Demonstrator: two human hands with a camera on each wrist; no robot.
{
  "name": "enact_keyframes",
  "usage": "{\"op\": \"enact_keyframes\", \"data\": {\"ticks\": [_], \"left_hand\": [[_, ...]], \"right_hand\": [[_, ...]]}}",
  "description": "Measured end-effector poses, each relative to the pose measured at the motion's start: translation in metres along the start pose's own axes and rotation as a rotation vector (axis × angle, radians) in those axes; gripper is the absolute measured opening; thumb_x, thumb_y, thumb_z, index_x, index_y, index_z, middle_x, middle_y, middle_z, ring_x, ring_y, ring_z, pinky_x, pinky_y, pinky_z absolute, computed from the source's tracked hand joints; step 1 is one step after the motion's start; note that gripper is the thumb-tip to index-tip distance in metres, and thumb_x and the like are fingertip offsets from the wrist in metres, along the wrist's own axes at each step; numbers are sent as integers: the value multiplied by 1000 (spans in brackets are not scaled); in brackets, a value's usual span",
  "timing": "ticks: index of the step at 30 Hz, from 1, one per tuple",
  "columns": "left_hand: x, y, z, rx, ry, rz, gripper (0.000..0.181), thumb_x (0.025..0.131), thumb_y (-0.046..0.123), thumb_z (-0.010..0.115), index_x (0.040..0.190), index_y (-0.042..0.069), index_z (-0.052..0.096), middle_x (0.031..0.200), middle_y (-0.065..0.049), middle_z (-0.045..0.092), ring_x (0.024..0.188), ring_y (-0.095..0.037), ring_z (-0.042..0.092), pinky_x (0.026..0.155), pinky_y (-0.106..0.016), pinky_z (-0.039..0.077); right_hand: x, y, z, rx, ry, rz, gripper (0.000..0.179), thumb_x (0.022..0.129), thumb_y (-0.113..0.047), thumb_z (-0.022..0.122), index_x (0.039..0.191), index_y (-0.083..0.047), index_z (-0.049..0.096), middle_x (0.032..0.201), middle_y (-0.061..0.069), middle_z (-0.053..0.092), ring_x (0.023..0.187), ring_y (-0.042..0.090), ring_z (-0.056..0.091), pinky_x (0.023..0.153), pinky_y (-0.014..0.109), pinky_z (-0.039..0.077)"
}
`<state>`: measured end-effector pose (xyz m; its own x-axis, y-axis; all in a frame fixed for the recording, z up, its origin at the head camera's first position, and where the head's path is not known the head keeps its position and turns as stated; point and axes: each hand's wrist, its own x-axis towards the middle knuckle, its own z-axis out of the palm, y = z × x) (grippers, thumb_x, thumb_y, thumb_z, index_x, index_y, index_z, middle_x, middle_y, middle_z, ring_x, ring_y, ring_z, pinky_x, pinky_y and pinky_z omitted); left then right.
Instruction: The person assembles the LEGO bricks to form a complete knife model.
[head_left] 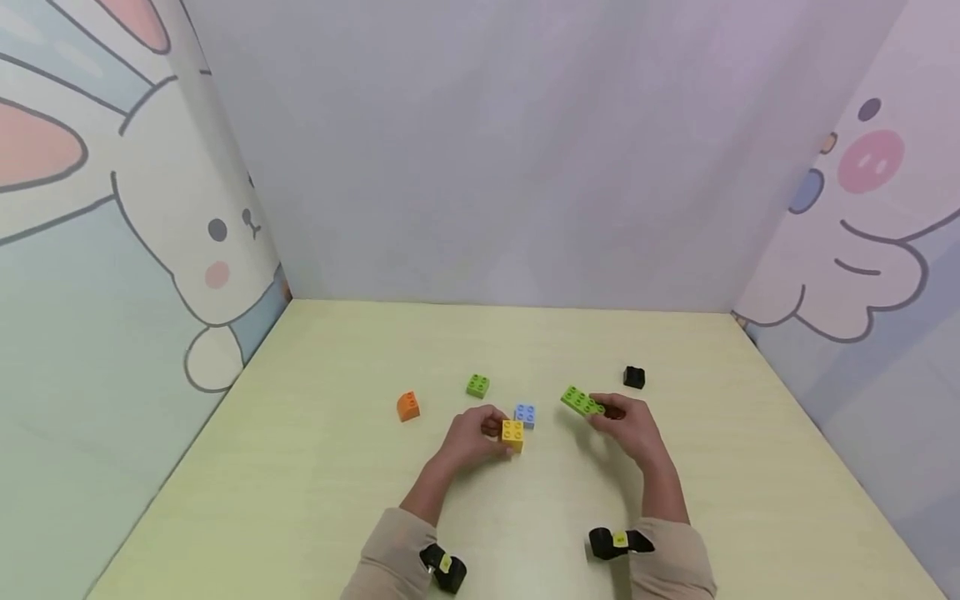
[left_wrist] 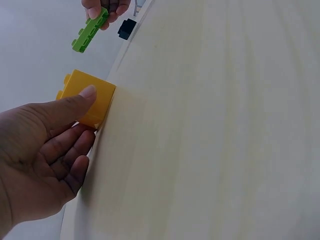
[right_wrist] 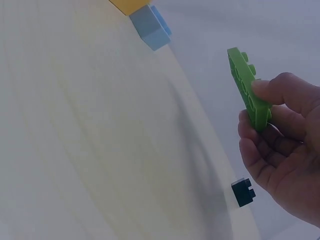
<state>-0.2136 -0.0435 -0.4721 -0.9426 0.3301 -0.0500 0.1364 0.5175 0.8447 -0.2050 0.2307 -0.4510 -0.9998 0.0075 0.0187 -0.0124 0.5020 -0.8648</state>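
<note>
My left hand (head_left: 474,437) grips a yellow building brick (head_left: 513,434), thumb on its near side. In the left wrist view the yellow brick (left_wrist: 95,98) is low at the table surface, studs facing away from the palm's underside. Just behind it in the head view sits a light blue brick (head_left: 526,415), partly covered by the yellow one. My right hand (head_left: 628,423) pinches one end of a long, thin, light green brick (head_left: 579,401). In the right wrist view this green brick (right_wrist: 246,87) is held above the table, its hollow underside showing.
A small green brick (head_left: 477,385) and an orange brick (head_left: 408,406) with a sloped side lie left of the blue one. Farther right, beyond my right hand, lies a black brick (head_left: 634,377). Cartoon-printed side walls and a plain back wall (head_left: 510,167) enclose the pale table (head_left: 337,492).
</note>
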Motion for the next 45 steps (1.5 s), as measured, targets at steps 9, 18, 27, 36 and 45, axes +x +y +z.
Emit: {"op": "enact_keyframes", "data": {"ticks": [9,18,27,36,45], "left_hand": [[1,1,-1,-3,5,5,34,70,14,83,97,11,63,88,6,62,82,-13,57,78,-33,47],[-1,-3,0,-13,1,5,34,69,14,83,97,11,64,87,6,62,81,-13,57,77,-33,47],[1,-3,-2,-21,16,14,34,67,12,84,95,9,64,86,4,63,80,-14,58,75,-32,48],[4,-5,-1,-34,29,25,34,66,12,85,93,9,65,85,5,64,79,-13,59,74,-31,48],[4,-5,-2,-50,25,10,35,67,12,85,95,8,64,86,4,65,78,-12,60,74,-31,49]], "right_hand": [[1,-7,8,22,-80,-45,37,81,-4,70,116,1,63,103,14,61,88,24,55,69,30,47],[1,-11,22,33,-133,-40,35,80,-2,70,114,0,64,101,10,62,89,23,58,70,31,49],[3,-19,32,40,-205,-128,33,80,1,68,113,-2,65,105,10,62,89,22,57,73,33,50],[7,-23,36,67,-279,-211,35,81,-6,71,115,-2,65,105,11,62,89,24,58,71,30,50],[9,-26,46,89,-333,-249,34,81,-7,71,114,-1,65,107,11,63,89,24,57,71,31,49]]}}
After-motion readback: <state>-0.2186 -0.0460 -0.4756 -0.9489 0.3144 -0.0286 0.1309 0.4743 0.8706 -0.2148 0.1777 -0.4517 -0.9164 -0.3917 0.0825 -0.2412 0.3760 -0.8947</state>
